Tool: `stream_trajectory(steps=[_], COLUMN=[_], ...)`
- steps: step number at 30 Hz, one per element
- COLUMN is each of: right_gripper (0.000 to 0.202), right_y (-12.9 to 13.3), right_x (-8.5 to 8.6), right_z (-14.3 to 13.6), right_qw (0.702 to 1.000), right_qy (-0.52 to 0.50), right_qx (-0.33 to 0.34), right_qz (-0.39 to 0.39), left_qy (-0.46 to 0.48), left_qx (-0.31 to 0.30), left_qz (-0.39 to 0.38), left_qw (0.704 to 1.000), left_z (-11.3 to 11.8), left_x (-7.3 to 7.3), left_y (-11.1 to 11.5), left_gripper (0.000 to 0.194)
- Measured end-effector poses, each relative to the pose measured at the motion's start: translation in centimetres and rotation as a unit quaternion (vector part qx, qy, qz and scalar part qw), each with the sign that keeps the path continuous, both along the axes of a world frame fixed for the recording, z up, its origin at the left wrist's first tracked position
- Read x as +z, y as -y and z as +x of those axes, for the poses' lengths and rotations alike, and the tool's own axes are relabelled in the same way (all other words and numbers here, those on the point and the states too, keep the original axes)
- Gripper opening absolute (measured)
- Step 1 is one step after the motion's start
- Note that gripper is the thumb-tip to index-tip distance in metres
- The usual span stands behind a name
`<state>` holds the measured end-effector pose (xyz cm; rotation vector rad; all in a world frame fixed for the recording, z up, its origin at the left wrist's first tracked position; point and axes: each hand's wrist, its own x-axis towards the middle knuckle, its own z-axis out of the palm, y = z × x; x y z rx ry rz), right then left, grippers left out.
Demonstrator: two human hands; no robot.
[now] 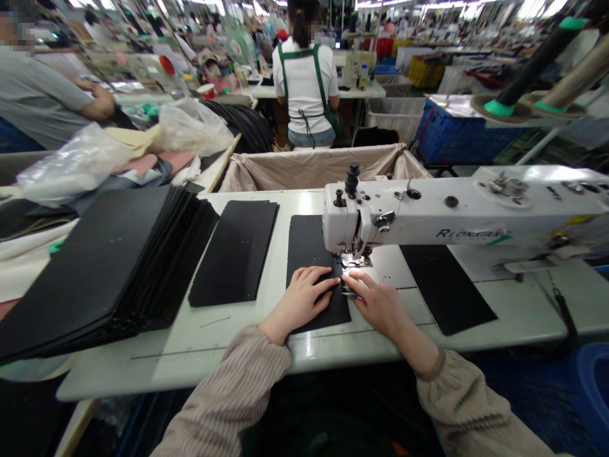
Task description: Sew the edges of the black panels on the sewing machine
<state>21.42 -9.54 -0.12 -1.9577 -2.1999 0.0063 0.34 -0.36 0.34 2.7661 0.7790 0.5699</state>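
My left hand lies flat on a black rectangular panel, fingers spread and pointing to the needle area. The panel sits on the sewing machine table, its upper right part beside the presser foot. At the panel's right edge, just below the foot, is my right hand, its fingers drawn together. A small shiny metal piece shows under those fingers; its kind is hidden. The white sewing machine reaches in from the right above both hands.
A tall stack of black panels stands at left, with a smaller pile beside it. Another black panel lies under the machine arm. Behind the table hangs a beige cloth-lined bin. One person sits ahead, another at left.
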Motion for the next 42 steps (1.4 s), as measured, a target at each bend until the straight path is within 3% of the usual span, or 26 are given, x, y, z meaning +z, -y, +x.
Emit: stream_trajectory(steps=[27, 36, 42], right_gripper=[0.052, 0.050, 0.049], right_y=[0.1, 0.0, 0.0], right_x=[-0.2, -0.4, -0.7], right_z=[0.1, 0.2, 0.3], right_qw=[1.000, 0.999, 0.999], right_qy=[-0.019, -0.031, -0.044], right_qx=[0.001, -0.001, 0.003], right_qz=[0.011, 0.015, 0.024], left_qy=[0.015, 0.000, -0.001], left_qx=[0.038, 0.059, 0.072], left_qz=[0.005, -0.003, 0.005], left_qw=[0.999, 0.998, 0.997], left_z=[0.3, 0.7, 1.2], left_x=[-1.2, -1.9, -1.5], left_y=[-0.4, -1.1, -1.6], left_gripper=[0.036, 0.047, 0.049])
